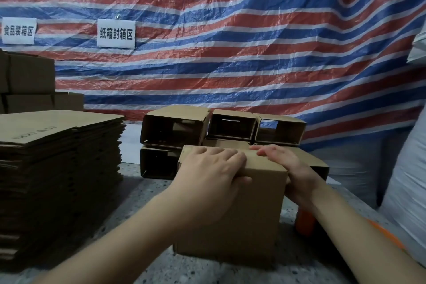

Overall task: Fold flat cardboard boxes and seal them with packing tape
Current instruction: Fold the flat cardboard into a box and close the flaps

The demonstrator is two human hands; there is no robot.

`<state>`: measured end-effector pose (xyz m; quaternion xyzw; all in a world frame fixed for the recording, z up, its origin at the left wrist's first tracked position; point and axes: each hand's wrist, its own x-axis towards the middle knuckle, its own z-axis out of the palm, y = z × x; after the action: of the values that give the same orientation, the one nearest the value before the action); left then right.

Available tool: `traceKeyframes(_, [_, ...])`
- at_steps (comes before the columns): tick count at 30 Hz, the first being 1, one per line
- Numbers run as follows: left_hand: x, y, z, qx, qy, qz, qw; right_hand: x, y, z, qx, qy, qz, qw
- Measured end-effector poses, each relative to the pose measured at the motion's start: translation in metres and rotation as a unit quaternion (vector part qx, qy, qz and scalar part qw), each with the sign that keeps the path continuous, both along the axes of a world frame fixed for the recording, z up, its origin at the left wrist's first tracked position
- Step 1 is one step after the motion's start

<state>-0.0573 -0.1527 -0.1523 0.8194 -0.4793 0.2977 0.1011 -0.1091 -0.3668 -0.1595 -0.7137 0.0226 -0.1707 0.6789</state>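
Two hands press on the near cardboard box (pixel 230 210) on the speckled table (pixel 138 191): the left hand (pixel 207 177) lies flat, fingers together over the top flaps, thumb hooked on the front; the right hand (pixel 283 163) steadies the right edge, fingers extended, likely holding the flaps closed for taping. Flat cardboard (pixel 57 168) is stacked left, folded boxes (pixel 221 129) behind, and an orange object (pixel 305 223), partly hidden, sits right.

Site: packing/warehouse work area. Evidence: striped tarp (pixel 230 41) as backdrop, taped paper signs (pixel 116 33) marking zones, tall stack of flat cartons (pixel 60 168), assembled open boxes (pixel 175 125) piled behind.
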Motion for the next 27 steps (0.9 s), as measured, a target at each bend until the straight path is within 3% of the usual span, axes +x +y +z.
traceKeyframes(2, [0.0, -0.001, 0.0, -0.004, 0.004, 0.001, 1.0, -0.002, -0.004, 0.009, 0.012, 0.011, -0.056, 0.998])
traceKeyframes(3, [-0.001, -0.001, 0.0, -0.003, 0.006, 0.001, 1.0, -0.003, -0.008, 0.013, -0.019, 0.027, -0.11, 0.993])
traceKeyframes(4, [-0.001, -0.001, -0.001, -0.002, 0.003, 0.003, 1.0, -0.007, -0.013, 0.015, -0.118, 0.06, -0.171, 0.976])
traceKeyframes(5, [-0.002, -0.001, -0.001, -0.002, 0.001, 0.005, 1.0, -0.012, -0.022, 0.017, -0.257, 0.111, -0.228, 0.932])
traceKeyframes(6, [-0.003, -0.001, -0.001, -0.003, -0.001, 0.005, 1.0, -0.019, -0.031, 0.018, -0.398, 0.162, -0.264, 0.864])
traceKeyframes(7, [-0.004, 0.0, 0.0, -0.004, -0.002, 0.005, 1.0, -0.027, -0.038, 0.016, -0.492, 0.203, -0.274, 0.801])
traceKeyframes(8, [-0.004, 0.0, 0.0, -0.005, -0.001, 0.005, 1.0, -0.037, -0.044, 0.013, -0.538, 0.239, -0.269, 0.763])
traceKeyframes(15, [-0.007, 0.003, 0.001, -0.001, -0.001, 0.005, 1.0, -0.097, -0.054, -0.023, -0.591, 0.334, -0.298, 0.671])
traceKeyframes(17, [-0.007, 0.003, 0.001, -0.002, -0.006, 0.004, 1.0, -0.105, -0.053, -0.032, -0.593, 0.351, -0.293, 0.662])
traceKeyframes(20, [-0.006, 0.003, 0.001, -0.006, -0.007, 0.003, 1.0, -0.109, -0.055, -0.048, -0.568, 0.373, -0.279, 0.678])
traceKeyframes(23, [-0.006, 0.004, 0.0, -0.017, -0.006, 0.001, 1.0, -0.108, -0.057, -0.058, -0.568, 0.349, -0.297, 0.684])
traceKeyframes(25, [-0.006, 0.003, -0.002, -0.023, -0.005, -0.001, 1.0, -0.104, -0.058, -0.047, -0.534, 0.32, -0.306, 0.72])
traceKeyframes(27, [-0.005, 0.001, -0.002, -0.025, -0.002, -0.003, 1.0, -0.097, -0.057, -0.018, -0.458, 0.275, -0.32, 0.782])
